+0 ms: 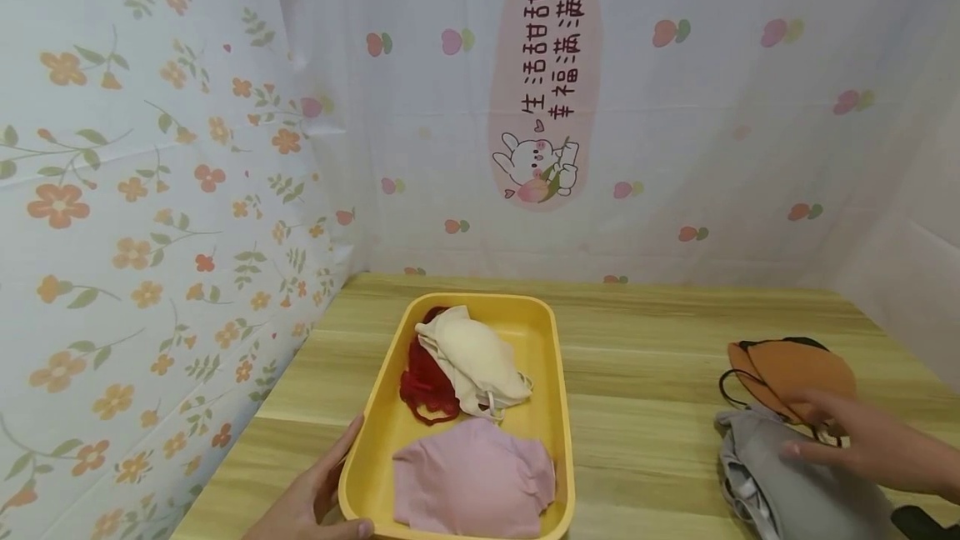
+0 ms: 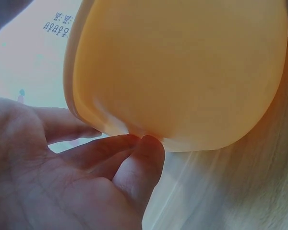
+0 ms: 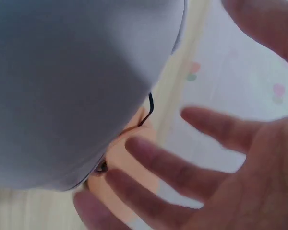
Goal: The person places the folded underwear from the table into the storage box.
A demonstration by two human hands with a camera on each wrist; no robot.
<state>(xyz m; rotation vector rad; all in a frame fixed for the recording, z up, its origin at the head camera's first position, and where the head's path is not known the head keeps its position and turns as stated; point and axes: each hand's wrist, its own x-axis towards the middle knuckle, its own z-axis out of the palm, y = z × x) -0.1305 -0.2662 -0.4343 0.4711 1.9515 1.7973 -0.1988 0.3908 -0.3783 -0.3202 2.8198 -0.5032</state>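
Note:
A yellow plastic tray (image 1: 558,357) holds a folded pink bra (image 1: 476,477) at its near end, with a cream bra (image 1: 480,352) lying partly over a red lacy one (image 1: 431,386) at the far end. My left hand (image 1: 318,494) grips the tray's near left corner, thumb and fingers against its outer wall (image 2: 182,72). On the right, a grey bra (image 1: 817,473) lies below my right hand (image 1: 862,436). That hand's fingers (image 3: 153,155) are spread and hold nothing; whether they touch the grey fabric cannot be told. Just behind is an orange bra (image 1: 802,369) with black straps.
The wood-grain table (image 1: 637,407) stretches between the tray and the bras on the right. A flower-print sheet (image 1: 150,232) hangs along the left, and a white printed curtain (image 1: 675,148) closes off the back. A dark object (image 1: 918,521) shows at the lower right edge.

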